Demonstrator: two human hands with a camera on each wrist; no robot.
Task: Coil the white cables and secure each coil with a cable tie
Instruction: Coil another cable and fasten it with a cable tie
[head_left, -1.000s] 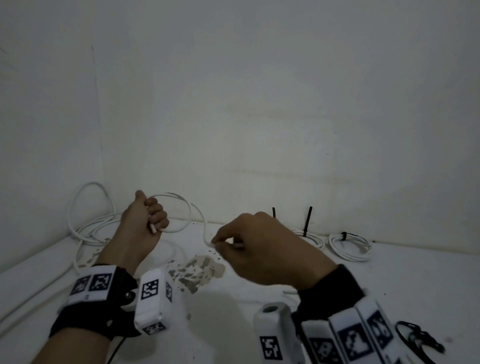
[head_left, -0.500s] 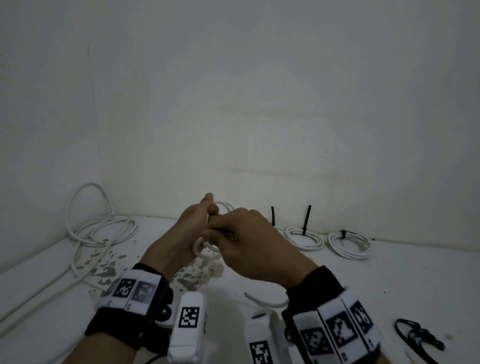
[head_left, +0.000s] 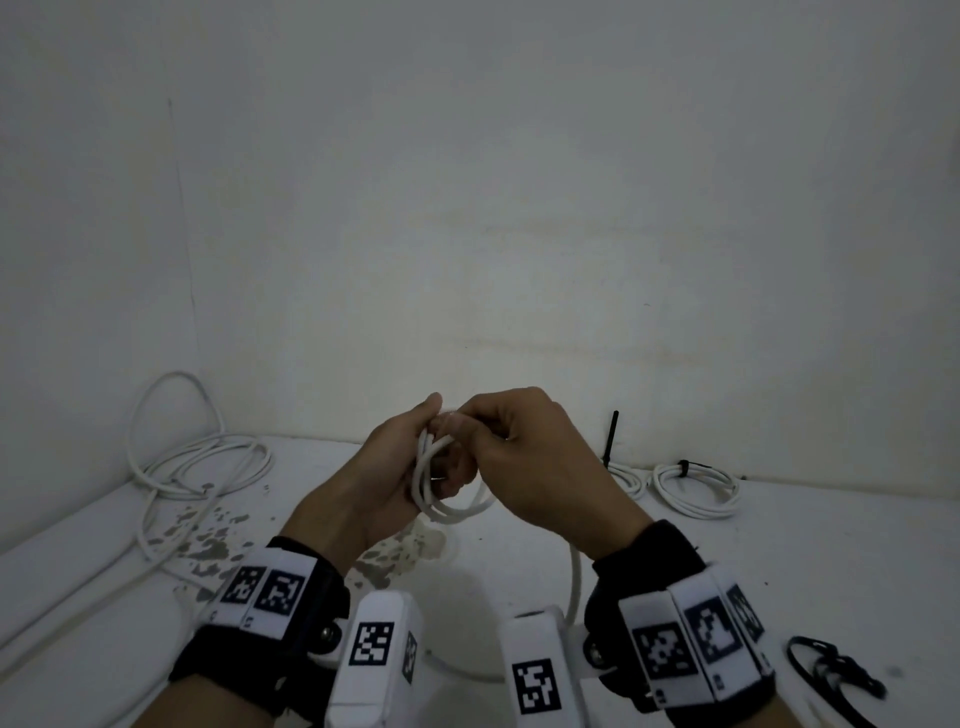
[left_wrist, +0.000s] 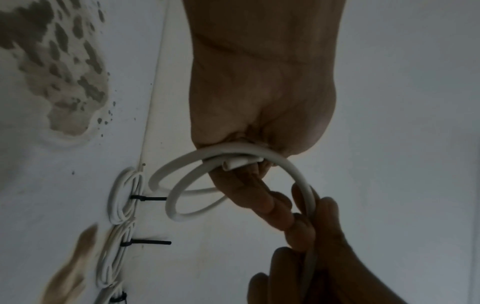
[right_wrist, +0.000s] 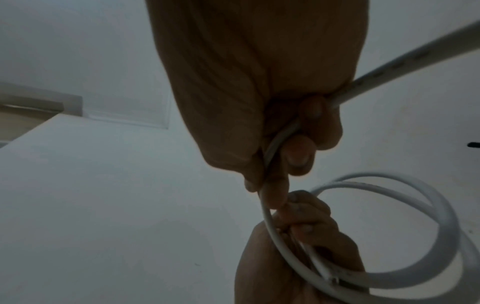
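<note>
At the centre of the head view, the left hand (head_left: 387, 480) and the right hand (head_left: 540, 467) meet above the white tabletop (head_left: 779, 561). Between them hangs a small coil (head_left: 447, 499) of white cable, two or three loops deep. The left hand's grip is closed round the gathered loops, with the cut end of the cable (left_wrist: 241, 163) poking out beside its fingers (left_wrist: 262, 197). The right hand's grip is closed on the running length of the same cable, which passes through its curled fingers (right_wrist: 298, 152) and trails down toward the lower middle of the frame.

At the left of the head view, loose cable (head_left: 208, 462) lies in a sprawl on the tabletop against the wall. At the right, near the wall, sit finished coils (head_left: 696, 488), each bound with a black cable tie (head_left: 683, 466); one tie's tail (head_left: 612, 436) stands upright. In the lower right corner lie spare black ties (head_left: 831, 675).
</note>
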